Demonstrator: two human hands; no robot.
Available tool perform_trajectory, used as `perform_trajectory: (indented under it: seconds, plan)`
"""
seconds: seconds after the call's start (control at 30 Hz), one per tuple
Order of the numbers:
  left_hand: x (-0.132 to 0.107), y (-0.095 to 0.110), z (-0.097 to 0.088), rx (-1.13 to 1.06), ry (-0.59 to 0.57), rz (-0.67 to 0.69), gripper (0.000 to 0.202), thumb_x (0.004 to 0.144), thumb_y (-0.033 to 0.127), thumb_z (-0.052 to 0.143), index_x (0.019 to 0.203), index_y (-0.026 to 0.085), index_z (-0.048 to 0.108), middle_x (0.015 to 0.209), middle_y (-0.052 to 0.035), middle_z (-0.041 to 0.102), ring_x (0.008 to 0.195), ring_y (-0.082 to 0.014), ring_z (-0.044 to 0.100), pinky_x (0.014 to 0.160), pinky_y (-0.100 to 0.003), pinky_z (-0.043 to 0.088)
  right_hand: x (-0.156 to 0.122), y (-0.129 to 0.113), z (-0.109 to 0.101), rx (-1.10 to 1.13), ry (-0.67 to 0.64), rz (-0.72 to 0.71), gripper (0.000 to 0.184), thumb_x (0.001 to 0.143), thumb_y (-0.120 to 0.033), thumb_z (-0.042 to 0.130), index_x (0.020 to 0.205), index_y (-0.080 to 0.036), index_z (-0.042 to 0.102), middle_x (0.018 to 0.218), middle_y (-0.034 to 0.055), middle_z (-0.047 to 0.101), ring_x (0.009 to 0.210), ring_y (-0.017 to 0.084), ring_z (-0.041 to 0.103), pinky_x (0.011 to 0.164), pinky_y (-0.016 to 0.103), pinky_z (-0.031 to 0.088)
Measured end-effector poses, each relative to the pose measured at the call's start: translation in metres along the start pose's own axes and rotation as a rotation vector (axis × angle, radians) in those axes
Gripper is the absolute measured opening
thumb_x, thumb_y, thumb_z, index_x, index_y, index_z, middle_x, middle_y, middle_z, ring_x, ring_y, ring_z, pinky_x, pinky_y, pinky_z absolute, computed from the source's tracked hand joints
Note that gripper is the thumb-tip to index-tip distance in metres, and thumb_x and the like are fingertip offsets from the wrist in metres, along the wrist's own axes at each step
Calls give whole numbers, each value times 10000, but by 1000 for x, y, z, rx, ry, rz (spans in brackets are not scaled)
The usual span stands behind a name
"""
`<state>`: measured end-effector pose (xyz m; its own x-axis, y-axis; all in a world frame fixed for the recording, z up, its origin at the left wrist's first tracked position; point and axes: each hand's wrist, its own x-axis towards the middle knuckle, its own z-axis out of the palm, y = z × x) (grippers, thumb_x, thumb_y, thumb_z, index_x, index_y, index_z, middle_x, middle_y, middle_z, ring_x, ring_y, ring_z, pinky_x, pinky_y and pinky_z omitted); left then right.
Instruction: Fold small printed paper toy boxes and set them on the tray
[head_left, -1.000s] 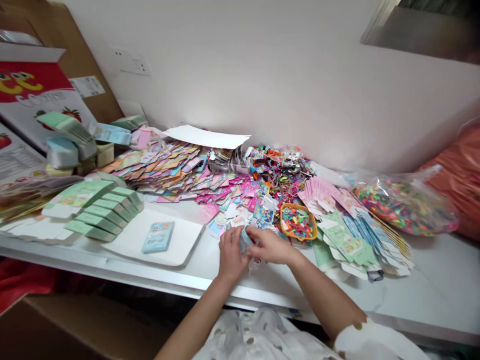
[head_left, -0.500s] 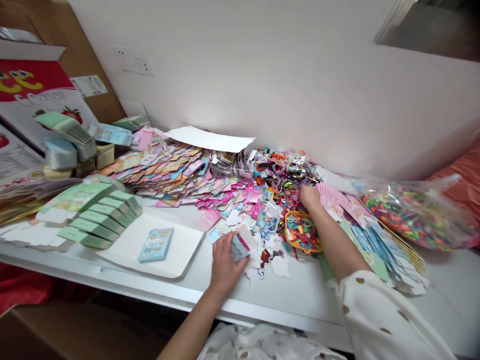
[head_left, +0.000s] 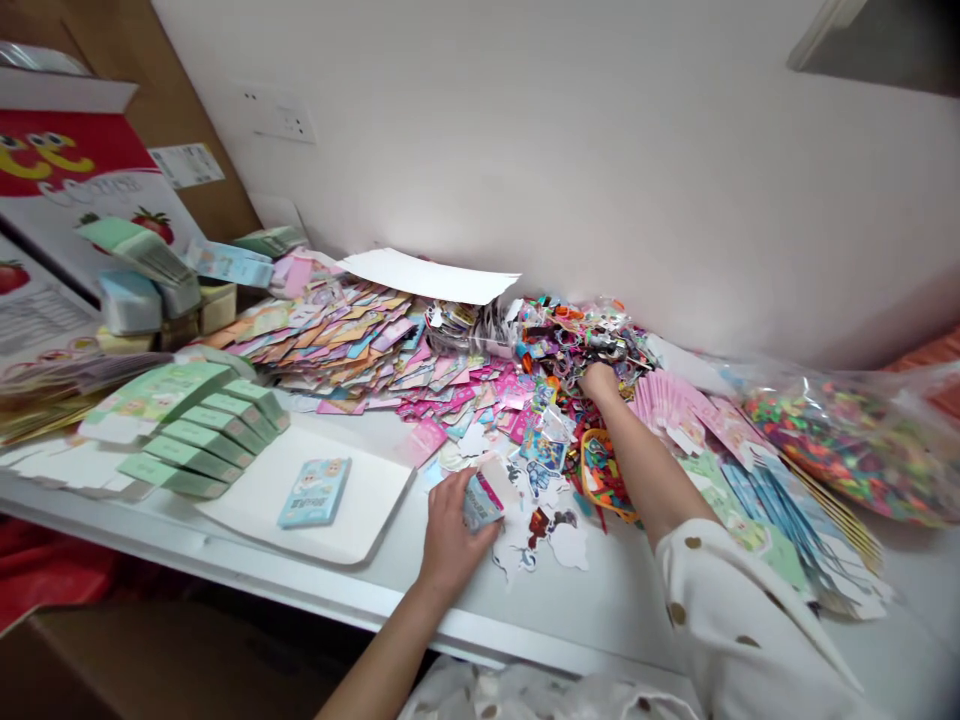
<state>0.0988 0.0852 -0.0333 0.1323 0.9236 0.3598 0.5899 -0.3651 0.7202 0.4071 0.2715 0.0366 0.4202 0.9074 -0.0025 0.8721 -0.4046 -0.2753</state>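
Observation:
Near the front of the table, my left hand [head_left: 452, 530] is closed around a small blue carton [head_left: 480, 500], whose pale flap stands open. My right hand [head_left: 600, 382] reaches into a heap of small colourful trinkets [head_left: 577, 335] by the wall; its fingertips are hidden among them. Beneath my right forearm is a yellow basket [head_left: 587, 480] of bright little pieces. Cut-out stickers [head_left: 568, 545] lie scattered between both hands. Left of my left hand, a blue carton [head_left: 315, 492] lies flat on a white tray-like sheet [head_left: 375, 490].
Green cartons [head_left: 196, 440] stand in a row at the left. Behind them spread many small printed packets [head_left: 330, 345], under a curved white card [head_left: 427, 275]. Flat pink and blue cartons [head_left: 772, 490] and a clear bag of bright pieces [head_left: 847, 440] lie at the right.
My right hand has shifted slightly left within the trinket heap, covering more of the basket with the forearm. My left hand still holds the carton in place. The view has turned a little.

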Motion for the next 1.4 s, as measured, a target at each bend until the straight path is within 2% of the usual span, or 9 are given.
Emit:
perform_trajectory:
  seconds: [0.13,0.3,0.43,0.53,0.73,0.87,1.0,1.17,1.4]
  plan:
    - [1,-3,-8,7,12,-9,633,672,292,684,1241,220,416,1199,-89,512,1118,-260,453,957,-426,385,0,-11,2,-23,-18,27,257,710,-194,615,904,-42,687,945,273,648,908,341,628,738,411,475]
    - [5,-5,-8,-28,12,-79,653,668,360,693,1244,223,418,1192,-94,517,1112,-269,461,952,-439,385,-14,-12,-47,34,-49,-75,197,731,-201,593,865,-83,676,749,141,693,776,245,666,714,315,492]
    - [8,3,1,-66,29,-168,666,645,338,701,1235,214,418,1164,-95,526,1099,-271,476,935,-439,401,-56,-21,-88,454,-249,-224,158,757,-208,588,887,-127,627,605,52,673,543,164,642,527,248,499]
    - [7,12,8,-75,40,-225,690,623,334,713,1228,197,410,1140,-103,532,1083,-278,490,919,-441,411,-102,-41,-97,710,-373,-326,165,729,-262,645,839,-150,591,599,35,665,525,161,640,461,231,497]
    - [-4,24,9,-64,104,-234,688,639,345,703,1220,168,382,1112,-107,506,1083,-272,473,921,-422,415,-189,-82,-62,880,-539,-439,207,733,-307,632,862,-174,541,593,-21,628,533,139,635,500,241,523]
    - [-14,23,6,15,187,-177,669,653,312,685,1224,165,370,1125,-121,491,1091,-289,460,924,-456,402,-225,-91,-30,785,-428,-504,120,776,-230,563,890,-199,544,648,-24,624,553,126,623,533,231,499]
    - [-23,17,7,118,255,-106,658,662,291,664,1233,160,363,1136,-144,490,1096,-310,461,914,-496,383,-239,-91,-18,586,-299,-632,77,794,-190,531,863,-208,562,631,-21,622,577,127,599,570,224,452]
    - [-29,13,8,138,278,-86,654,674,307,649,1237,160,352,1137,-150,492,1097,-313,464,916,-500,375,-239,-92,-23,569,-229,-704,119,829,-237,511,938,-216,554,682,-19,619,620,132,585,612,231,434]
    - [-30,12,5,105,316,-107,635,665,269,643,1222,147,361,1131,-151,490,1089,-306,458,920,-483,380,-250,-93,-8,337,-246,-811,127,805,-138,523,906,-192,577,793,32,635,728,148,576,667,233,404]
